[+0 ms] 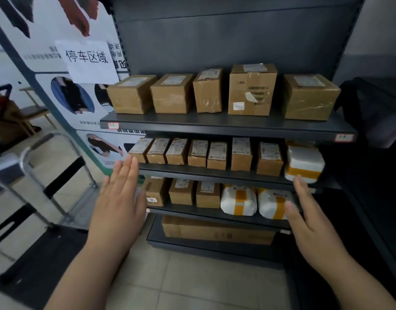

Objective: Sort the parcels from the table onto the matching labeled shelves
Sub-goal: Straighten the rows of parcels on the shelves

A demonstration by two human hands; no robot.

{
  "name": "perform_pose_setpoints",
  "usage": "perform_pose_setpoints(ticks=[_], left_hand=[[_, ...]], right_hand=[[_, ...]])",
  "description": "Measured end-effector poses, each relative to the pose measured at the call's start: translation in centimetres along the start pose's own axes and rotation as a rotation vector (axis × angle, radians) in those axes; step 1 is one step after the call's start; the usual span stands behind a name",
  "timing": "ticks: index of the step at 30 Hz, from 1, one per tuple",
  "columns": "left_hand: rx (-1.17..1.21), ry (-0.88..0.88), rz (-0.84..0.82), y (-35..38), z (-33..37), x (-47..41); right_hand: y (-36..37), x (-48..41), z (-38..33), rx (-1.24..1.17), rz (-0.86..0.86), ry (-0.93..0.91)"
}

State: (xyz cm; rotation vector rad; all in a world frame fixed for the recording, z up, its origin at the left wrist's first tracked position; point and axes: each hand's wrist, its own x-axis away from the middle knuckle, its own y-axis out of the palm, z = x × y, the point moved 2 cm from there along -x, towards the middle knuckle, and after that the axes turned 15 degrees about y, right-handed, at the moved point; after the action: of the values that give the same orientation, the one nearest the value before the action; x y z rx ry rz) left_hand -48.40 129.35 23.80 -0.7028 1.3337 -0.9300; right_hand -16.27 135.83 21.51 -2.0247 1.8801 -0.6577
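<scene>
Just flat hands (118, 198) (311, 224) before stocked shelves (215, 127)

Pale beige tiled floor (192, 287) below. At left, a printed poster panel (47, 61) bearing a white paper sign (87, 61); beside it, a metal trolley (24, 159) and, farther back, a wooden stool (33, 110).

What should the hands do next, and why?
The left hand and right hand are open and hold nothing, and the boxes on the shelves stand in rows. So, likely: draw both back and turn to fetch another.
</scene>
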Motion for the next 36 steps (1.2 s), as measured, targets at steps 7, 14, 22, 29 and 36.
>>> perform_pose_setpoints(ticks=[7, 14, 22, 29, 36], left_hand=[[0.055, 0.096, 0.054, 0.1, -9.9, -1.4], [0.076, 0.096, 0.096, 0.7, -20.1, -2.0], [0.145, 0.194, 0.005, 2.5, -24.3, -4.4], [-0.002, 0.283, -0.085, 7.4, -24.9, -11.8], [-0.076, 0.207, 0.047, 6.6, -25.3, -26.0]], right_hand=[[8.9, -2.5, -7.3, 0.097, 0.003, -0.079], [18.3, -4.1, -14.3, 0.18, -0.024, -0.227], [22.5, -6.9, -16.4, 0.222, -0.094, -0.197], [22.9, -14.7, -18.2, 0.191, -0.096, -0.157], [20.3, -24.9, -23.7, 0.158, -0.058, -0.265]])
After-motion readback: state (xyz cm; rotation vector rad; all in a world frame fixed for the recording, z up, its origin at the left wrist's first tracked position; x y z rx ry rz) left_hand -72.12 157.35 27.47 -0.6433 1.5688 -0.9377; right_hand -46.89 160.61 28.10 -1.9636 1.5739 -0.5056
